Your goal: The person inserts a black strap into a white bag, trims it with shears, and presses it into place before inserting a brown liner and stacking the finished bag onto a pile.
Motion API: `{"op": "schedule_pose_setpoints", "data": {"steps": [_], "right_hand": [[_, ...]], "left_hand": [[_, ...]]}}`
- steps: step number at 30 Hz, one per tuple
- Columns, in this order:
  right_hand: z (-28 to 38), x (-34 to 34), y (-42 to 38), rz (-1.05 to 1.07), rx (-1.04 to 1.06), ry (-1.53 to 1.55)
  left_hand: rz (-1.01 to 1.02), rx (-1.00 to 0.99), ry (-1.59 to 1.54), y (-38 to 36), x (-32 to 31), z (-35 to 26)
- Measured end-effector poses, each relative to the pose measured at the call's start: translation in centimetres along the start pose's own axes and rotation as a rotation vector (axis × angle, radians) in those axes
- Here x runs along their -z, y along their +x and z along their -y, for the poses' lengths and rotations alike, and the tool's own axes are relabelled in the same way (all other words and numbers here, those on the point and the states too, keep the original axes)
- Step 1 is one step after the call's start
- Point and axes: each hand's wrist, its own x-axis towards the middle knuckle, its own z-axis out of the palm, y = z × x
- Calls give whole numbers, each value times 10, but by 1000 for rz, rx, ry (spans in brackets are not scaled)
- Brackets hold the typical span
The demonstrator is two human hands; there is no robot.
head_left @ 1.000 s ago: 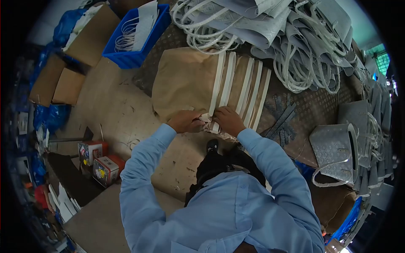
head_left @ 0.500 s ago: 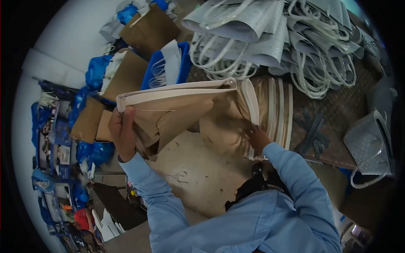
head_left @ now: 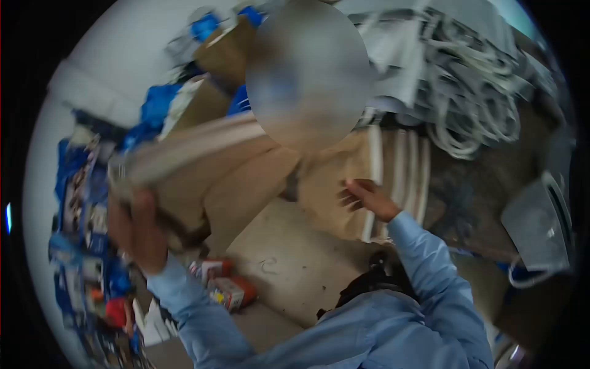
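Much of the head view is smeared by motion, and a round blurred patch covers the upper middle, hiding whatever lies behind it. The left hand [head_left: 138,230] is itself a blur at the left; it appears clenched on the lower corner of a brown paper bag [head_left: 203,178] with a white band along its top edge, lifted clear of the surface and tilted, its far end running under the blurred patch. How the fingers sit on the bag cannot be made out. The right hand [head_left: 362,197] is sharper: fingers loosely spread, palm resting on the stack of brown bags [head_left: 344,184] with white strips that lies flat on the surface [head_left: 295,258]. The lifted bag and the stack are near each other, whether they touch I cannot tell.

Behind the stack, a heap of silver-grey bags with white cord handles [head_left: 467,104] crowds the far right side, cut off by the lens edge. One more silver-grey bag [head_left: 534,227] stands at the right rim. Two small printed tins [head_left: 224,283] sit below the near edge of the surface, between the blue sleeves. Open, bare surface lies in front of the stack, toward the person; the left side beyond the lifted bag is cluttered with cardboard boxes [head_left: 227,52] and blue wrapping, too blurred to sort.
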Motion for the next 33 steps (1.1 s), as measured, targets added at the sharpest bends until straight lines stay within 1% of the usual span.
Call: {"op": "schedule_pose_setpoints", "data": {"steps": [1, 2, 3, 4, 5, 6, 7, 8, 9, 11, 12, 13, 14, 15, 16, 17, 18, 19, 20, 21, 23, 24, 26, 28, 29, 30, 31, 32, 33], "right_hand": [[24, -11, -28, 273, -8, 490], [37, -18, -52, 413, 82, 668], [46, -19, -68, 436, 133, 852], [54, -17, -74, 193, 119, 870], [58, -6, -85, -23, 100, 890], [56, 10, -106, -132, 151, 905], [57, 26, -125, -174, 200, 698], [62, 39, -141, -191, 226, 480], [68, 48, -166, -237, 202, 466], [75, 62, -219, -283, 360, 369], [81, 67, -249, -240, 422, 356], [82, 73, -281, -279, 444, 236], [79, 79, -312, -320, 464, 122], [71, 81, -341, -469, 499, 102], [60, 82, -372, -617, 531, 81], [46, 84, -400, -737, 608, 149], [20, 90, -427, -847, 735, 208], [-7, 96, -455, -957, 862, 249], [-34, 103, -480, -1058, 1045, 281], [-60, 106, -514, -1122, 1171, 411], [-98, 109, -586, -1232, 1304, 410], [-115, 109, -625, -1287, 1315, 275], [-161, 111, -689, -1700, 1196, 207], [-176, 112, -730, -1931, 1147, 166], [-163, 109, -739, -1882, 1192, 232], [-176, 110, -750, -1891, 1181, 273], [-189, 109, -764, -1995, 1094, 377], [-189, 114, -775, -2093, 1009, 463], [-190, 123, -783, -2094, 1010, 471]], "left_hand": [[263, -18, -237, -30, -9, -11], [516, -143, -299, -52, -31, -15], [764, -421, -269, -72, -61, -27], [908, -709, -261, -92, -89, -41], [933, -939, -291, -116, -113, -58], [758, -1173, -323, -141, -133, -79], [752, -1223, -397, -159, -149, -90], [762, -1178, -461, -173, -160, -98], [773, -1130, -504, -179, -165, -111], [873, -1154, -704, -185, -169, -148], [958, -1111, -891, -194, -175, -157], [961, -1130, -900, -202, -181, -162], [901, -1004, -1113, -210, -185, -164], [844, -867, -1313, -218, -190, -165], [862, -886, -1319, -226, -198, -168], [669, -603, -1203, -233, -208, -173], [476, -324, -1067, -240, -218, -181], [633, -116, -1041, -238, -235, -192], [784, 92, -998, -234, -256, -204], [786, 83, -996, -240, -278, -213], [962, 188, -871, -258, -315, -231], [959, 194, -856, -263, -326, -252], [1031, 113, -975, -273, -355, -306], [947, 139, -999, -266, -405, -357], [965, 218, -1050, -261, -433, -379], [990, 300, -1094, -258, -453, -396], [1008, 292, -1065, -252, -463, -411], [1081, 304, -1023, -248, -472, -427], [1147, 316, -987, -247, -478, -443]]}}
